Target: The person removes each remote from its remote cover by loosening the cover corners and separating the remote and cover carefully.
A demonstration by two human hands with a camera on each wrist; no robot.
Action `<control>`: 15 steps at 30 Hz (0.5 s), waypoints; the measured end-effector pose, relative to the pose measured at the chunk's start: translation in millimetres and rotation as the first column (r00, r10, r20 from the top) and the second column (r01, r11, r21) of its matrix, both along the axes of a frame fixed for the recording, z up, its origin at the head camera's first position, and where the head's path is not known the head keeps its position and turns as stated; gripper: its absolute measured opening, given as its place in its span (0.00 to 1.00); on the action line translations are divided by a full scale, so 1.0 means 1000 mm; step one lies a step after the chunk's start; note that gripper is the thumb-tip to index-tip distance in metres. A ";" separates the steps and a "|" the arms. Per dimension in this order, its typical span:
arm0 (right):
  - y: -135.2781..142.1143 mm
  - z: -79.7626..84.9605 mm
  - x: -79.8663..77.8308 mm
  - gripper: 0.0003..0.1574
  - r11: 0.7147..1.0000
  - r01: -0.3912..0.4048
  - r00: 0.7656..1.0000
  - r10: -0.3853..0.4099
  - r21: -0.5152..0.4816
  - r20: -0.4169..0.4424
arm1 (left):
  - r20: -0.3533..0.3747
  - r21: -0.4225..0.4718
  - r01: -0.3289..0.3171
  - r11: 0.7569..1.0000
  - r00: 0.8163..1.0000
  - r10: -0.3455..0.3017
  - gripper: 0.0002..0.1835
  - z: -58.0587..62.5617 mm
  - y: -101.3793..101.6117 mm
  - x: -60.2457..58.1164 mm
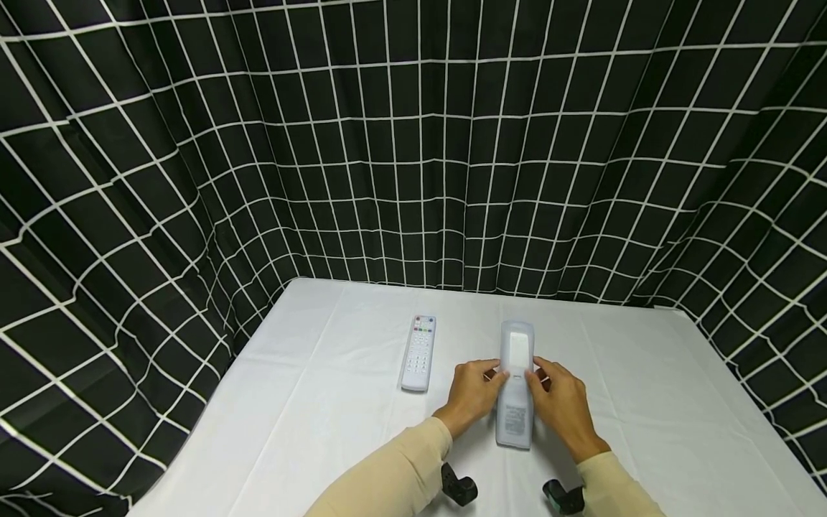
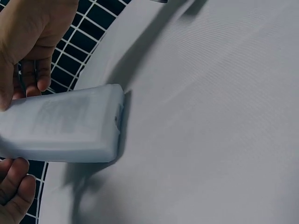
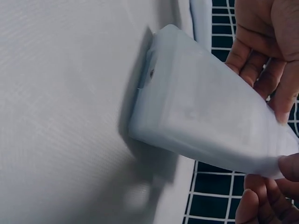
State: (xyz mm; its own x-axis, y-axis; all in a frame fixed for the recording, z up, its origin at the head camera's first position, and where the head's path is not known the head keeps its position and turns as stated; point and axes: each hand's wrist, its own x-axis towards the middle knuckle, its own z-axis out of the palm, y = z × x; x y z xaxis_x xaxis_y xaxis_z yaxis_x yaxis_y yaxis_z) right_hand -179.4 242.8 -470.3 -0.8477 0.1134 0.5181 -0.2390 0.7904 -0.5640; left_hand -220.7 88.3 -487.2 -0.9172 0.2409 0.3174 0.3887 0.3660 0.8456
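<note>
A remote control [image 1: 515, 424] in a cloudy, translucent cover lies back side up between my two hands, printed label toward me. A bright white rectangle shows on its far half. My left hand [image 1: 474, 391] grips its left edge, thumb on the back, while my right hand [image 1: 566, 402] holds the right edge the same way. In the left wrist view the near end of the covered remote [image 2: 70, 123] sits close over the tablecloth, casting a shadow. The right wrist view shows that end of the remote [image 3: 201, 102] too, with a small dark spot on its end face.
To the left, a second white remote [image 1: 418, 352] lies buttons up on the white-covered table [image 1: 310, 416]. Black curtains [image 1: 400, 143] with a white grid surround the table's back and sides. Black devices [image 1: 459, 487] are strapped at both wrists.
</note>
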 end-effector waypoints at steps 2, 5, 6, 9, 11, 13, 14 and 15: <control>0.000 -0.001 0.000 0.19 1.000 -0.005 1.000 0.005 -0.009 0.026 | 0.014 0.002 -0.003 1.000 1.000 0.003 0.14 -0.001 0.000 0.000; 0.000 -0.002 0.000 0.19 1.000 -0.012 0.999 0.013 -0.017 0.038 | -0.002 -0.005 -0.006 1.000 1.000 0.006 0.13 -0.001 -0.001 0.000; 0.000 -0.002 -0.001 0.19 1.000 -0.013 0.999 0.014 -0.017 0.037 | -0.005 -0.010 -0.007 1.000 1.000 0.007 0.12 -0.001 -0.001 0.000; -0.001 -0.003 -0.001 0.19 1.000 -0.014 0.999 0.014 -0.011 0.036 | 0.008 -0.027 -0.001 1.000 1.000 0.001 0.13 -0.002 0.000 0.000; -0.001 -0.003 -0.001 0.19 1.000 -0.012 0.999 0.012 -0.008 0.042 | 0.025 -0.036 0.002 0.999 1.000 -0.001 0.14 -0.003 0.000 0.001; -0.001 -0.003 -0.001 0.19 1.000 -0.013 0.998 0.013 -0.005 0.054 | 0.038 -0.040 0.005 0.999 0.999 -0.004 0.15 -0.004 0.000 0.001; -0.001 -0.004 -0.001 0.19 1.000 -0.014 0.998 0.014 -0.004 0.062 | 0.039 -0.043 0.006 0.999 0.999 -0.005 0.16 -0.005 0.001 0.001; 0.000 -0.004 -0.001 0.20 1.000 -0.013 0.997 0.014 -0.004 0.073 | 0.041 -0.046 0.006 0.999 0.999 -0.004 0.17 -0.006 0.001 0.001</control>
State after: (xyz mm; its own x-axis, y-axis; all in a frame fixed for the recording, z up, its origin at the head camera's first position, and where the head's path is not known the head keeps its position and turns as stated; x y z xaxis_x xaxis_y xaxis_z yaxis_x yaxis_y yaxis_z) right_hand -180.4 242.4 -474.3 -0.8847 0.1035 0.4545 -0.2077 0.7854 -0.5832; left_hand -219.2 89.1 -492.9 -0.9280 0.2587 0.2683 0.3561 0.4029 0.8432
